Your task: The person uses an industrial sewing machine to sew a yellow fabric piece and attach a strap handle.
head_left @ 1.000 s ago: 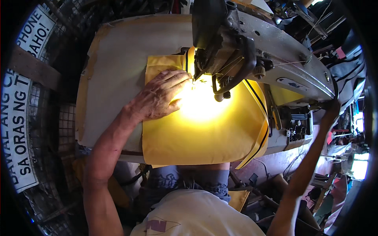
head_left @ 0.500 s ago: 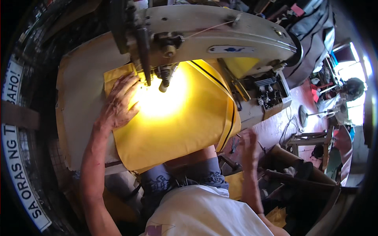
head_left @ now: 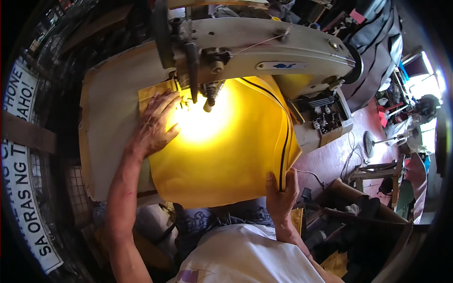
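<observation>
A large piece of yellow fabric (head_left: 217, 174) lies under the head of a sewing machine (head_left: 278, 45), its middle washed out by the machine's bright lamp. My left hand (head_left: 158, 118) rests flat on the fabric's left part, fingers stretched toward the presser foot, which glare partly hides. Along the right side of the fabric runs a black strip (head_left: 287, 137) that looks like a zipper. At its near end my right hand (head_left: 281, 195) pinches the fabric's edge, thumb on top and the other fingers underneath.
A pale worktable (head_left: 106, 122) extends left of the fabric. Beside the machine's base sits an open box of small metal parts (head_left: 330, 115). A standing fan (head_left: 370, 141) and a wooden frame (head_left: 377, 172) are on the floor at right. Lettered signs hang far left.
My right hand has come up from off the fabric and taken hold of its near right edge. That side now lies further out, with the black strip curving. My left hand stays on the fabric.
</observation>
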`<state>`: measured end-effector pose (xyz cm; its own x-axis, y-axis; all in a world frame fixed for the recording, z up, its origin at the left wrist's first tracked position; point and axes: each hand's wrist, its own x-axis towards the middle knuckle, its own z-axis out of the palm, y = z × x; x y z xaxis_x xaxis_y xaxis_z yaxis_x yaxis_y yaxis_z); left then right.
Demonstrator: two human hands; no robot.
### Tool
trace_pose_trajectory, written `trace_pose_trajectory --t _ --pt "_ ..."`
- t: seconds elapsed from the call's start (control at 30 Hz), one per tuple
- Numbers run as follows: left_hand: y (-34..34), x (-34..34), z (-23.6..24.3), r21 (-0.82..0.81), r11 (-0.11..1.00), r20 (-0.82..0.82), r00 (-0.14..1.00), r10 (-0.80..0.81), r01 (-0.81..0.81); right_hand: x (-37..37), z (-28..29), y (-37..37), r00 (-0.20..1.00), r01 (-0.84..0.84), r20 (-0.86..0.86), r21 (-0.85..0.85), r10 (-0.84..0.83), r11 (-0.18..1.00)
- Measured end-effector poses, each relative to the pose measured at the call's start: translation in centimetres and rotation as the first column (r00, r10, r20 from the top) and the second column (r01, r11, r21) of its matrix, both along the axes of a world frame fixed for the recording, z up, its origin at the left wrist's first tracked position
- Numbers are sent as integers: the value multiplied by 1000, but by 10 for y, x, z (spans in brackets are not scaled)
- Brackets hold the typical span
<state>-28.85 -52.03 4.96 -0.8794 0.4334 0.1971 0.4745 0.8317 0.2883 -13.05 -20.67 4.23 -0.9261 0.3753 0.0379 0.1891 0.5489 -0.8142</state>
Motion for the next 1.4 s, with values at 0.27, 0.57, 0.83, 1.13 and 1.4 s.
trace_pose_trajectory --t 0.27,0.57,0.83,1.13,1.4 --pt "45 32 -18 49 947 -149 935 322 -318 -100 15 18 347 -284 -178 916 921 284" --pt "76 64 -10 -11 906 -204 888 412 -423 -329 9 -11 745 -337 111 913 658 228" --pt "31 22 -13 77 992 -371 920 124 -102 -286 33 -22 634 -212 -162 904 756 372" --pt "19 23 -10 141 986 -266 963 -43 84 -178 10 -65 386 -707 56 660 921 256" --pt "21 23 -13 109 992 -255 966 -39 69 -175 -4 -79 313 -664 -101 688 944 294"
